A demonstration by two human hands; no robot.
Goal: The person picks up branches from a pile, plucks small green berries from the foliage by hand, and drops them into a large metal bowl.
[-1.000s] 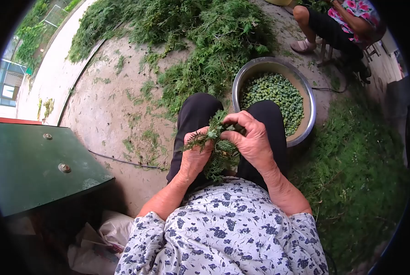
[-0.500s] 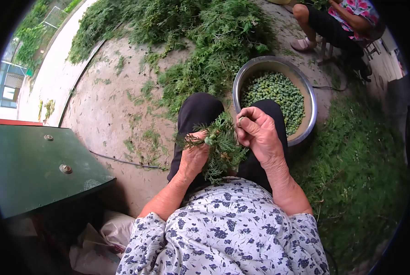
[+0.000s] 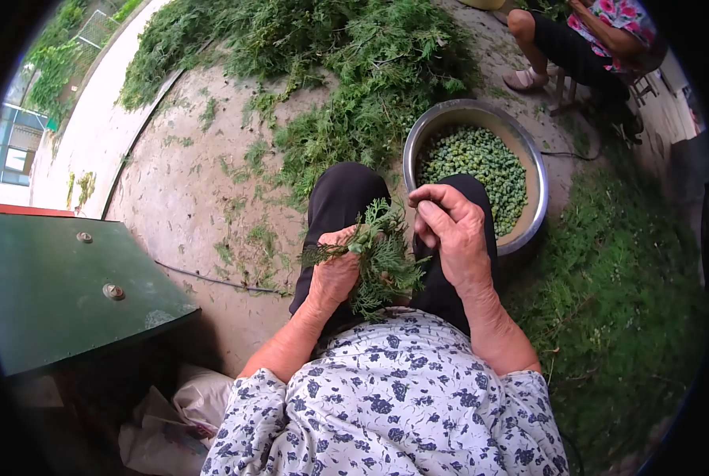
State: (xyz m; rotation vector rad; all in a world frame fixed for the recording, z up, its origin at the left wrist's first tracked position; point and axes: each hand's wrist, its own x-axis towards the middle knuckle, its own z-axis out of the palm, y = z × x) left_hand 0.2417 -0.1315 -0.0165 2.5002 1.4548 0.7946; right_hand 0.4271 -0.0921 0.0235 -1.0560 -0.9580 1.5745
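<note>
My left hand (image 3: 335, 268) is closed round the stem end of a leafy conifer sprig (image 3: 388, 258), held above my lap between my knees. A pale green cone shows on the sprig near my left fingers. Right of the sprig, my right hand (image 3: 459, 238) is raised with its fingers curled and thumb close to the forefinger. Anything between those fingertips is hidden. Just beyond that hand stands a wide metal basin (image 3: 542, 178) holding many small green cones (image 3: 481, 163). My right knee overlaps its near edge.
Cut conifer branches (image 3: 370, 71) are heaped ahead, with more greenery (image 3: 616, 301) on the right. A green metal box (image 3: 61, 285) stands at left, pale sacks (image 3: 200, 401) below it. Another person (image 3: 600, 47) sits at upper right. A dark cable (image 3: 212, 279) crosses the ground.
My right hand has shifted slightly right, away from the sprig, and its fingers have straightened a little. My left hand still holds the sprig, which has turned slightly.
</note>
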